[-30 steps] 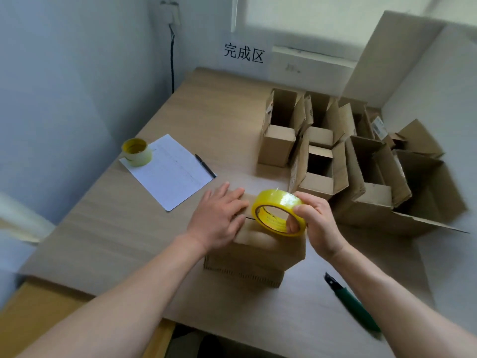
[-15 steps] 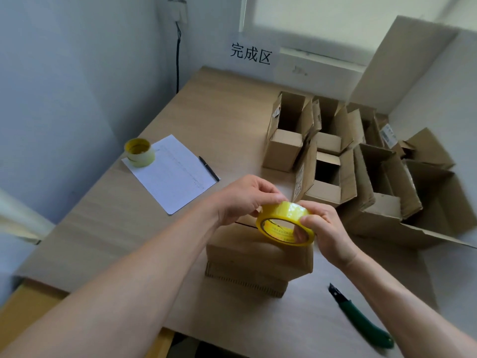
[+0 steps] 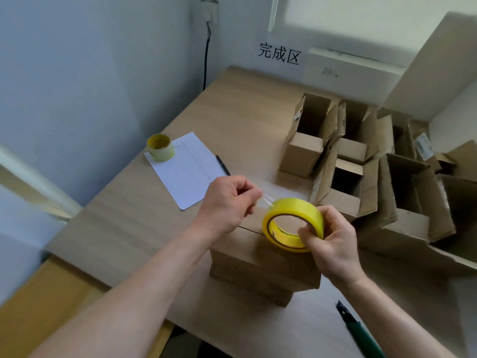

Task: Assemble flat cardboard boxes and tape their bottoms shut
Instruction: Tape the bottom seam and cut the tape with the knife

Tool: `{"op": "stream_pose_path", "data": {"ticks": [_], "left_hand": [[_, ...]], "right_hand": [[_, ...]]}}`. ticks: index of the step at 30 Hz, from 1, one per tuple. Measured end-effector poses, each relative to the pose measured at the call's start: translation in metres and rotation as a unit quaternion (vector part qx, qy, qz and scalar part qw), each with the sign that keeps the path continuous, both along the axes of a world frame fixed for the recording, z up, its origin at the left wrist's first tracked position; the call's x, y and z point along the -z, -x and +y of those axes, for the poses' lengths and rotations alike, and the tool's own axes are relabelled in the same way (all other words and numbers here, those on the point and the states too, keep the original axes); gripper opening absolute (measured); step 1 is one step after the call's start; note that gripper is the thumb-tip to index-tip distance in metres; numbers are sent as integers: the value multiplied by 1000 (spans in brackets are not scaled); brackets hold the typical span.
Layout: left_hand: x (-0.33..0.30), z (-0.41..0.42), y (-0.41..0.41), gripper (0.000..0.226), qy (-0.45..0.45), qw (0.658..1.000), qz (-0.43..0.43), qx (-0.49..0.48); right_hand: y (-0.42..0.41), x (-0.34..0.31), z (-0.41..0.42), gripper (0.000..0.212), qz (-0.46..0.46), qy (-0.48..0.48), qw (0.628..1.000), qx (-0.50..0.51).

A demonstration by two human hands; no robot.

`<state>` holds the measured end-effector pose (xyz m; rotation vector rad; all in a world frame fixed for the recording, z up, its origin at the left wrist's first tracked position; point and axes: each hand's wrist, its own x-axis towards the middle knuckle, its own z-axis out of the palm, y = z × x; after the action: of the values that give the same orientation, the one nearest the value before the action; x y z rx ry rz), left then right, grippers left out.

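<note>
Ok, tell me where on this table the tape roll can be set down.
Bare tabletop lies between the paper sheet and the open boxes, and also at the left edge below the sheet. The right side is crowded with boxes; the cutter lies front right.

Open boxes crowding the right; bare table beyond, seemingly passable leftward.

Both forearms are bare from the bottom edge of the view up to the wrists, with no sleeve showing on either. The left hand carries no ring, glove or watch, and its wrist has no band. The right hand is likewise bare, its wrist unadorned. The fingernails that show look short and unpainted. No clothing is in view.
</note>
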<state>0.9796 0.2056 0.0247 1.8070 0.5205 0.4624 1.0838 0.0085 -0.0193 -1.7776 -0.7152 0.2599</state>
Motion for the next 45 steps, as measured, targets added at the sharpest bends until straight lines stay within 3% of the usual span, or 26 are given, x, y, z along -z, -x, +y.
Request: {"op": "stream_pose_path", "data": {"ticks": [1,3,6,10,17,23,29,33,36,39,42,45], "left_hand": [[1,6,3,19,90,996,18,-5],[5,20,9,18,156,987,46,-11],[11,32,14,17,156,986,60,-17],[28,35,27,18,153,985,75,-39],[60,42,56,21,175,974,88,-112],[83,45,61,14,206,967,97,-113],[113,28,59,9,206,962,127,-125],[125,15,57,38,137,967,145,-157],[131,13,46,26,156,958,127,-206],[132,17,35,6,162,947,165,-224],[135,28,28,20,119,945,198,-231],[127,29,19,16,87,953,141,-256]], "right_hand": [[-1,0,2,25,-18,-2,1000,9],[2,-1,9,23,-25,-11,1000,4],[8,6,14,11,-3,-17,1000,-8],[11,14,13,15,-24,-36,999,0],[23,23,20,39,-188,-29,982,-14],[26,28,21,39,-251,-8,967,-44],[36,45,17,34,-228,12,969,-97],[39,59,9,29,-197,24,976,-91],[33,61,14,29,-184,35,980,-73],[21,62,28,35,-186,47,980,-48],[7,61,42,38,-166,76,983,-17],[-6,61,47,35,-134,93,986,-24]]}}
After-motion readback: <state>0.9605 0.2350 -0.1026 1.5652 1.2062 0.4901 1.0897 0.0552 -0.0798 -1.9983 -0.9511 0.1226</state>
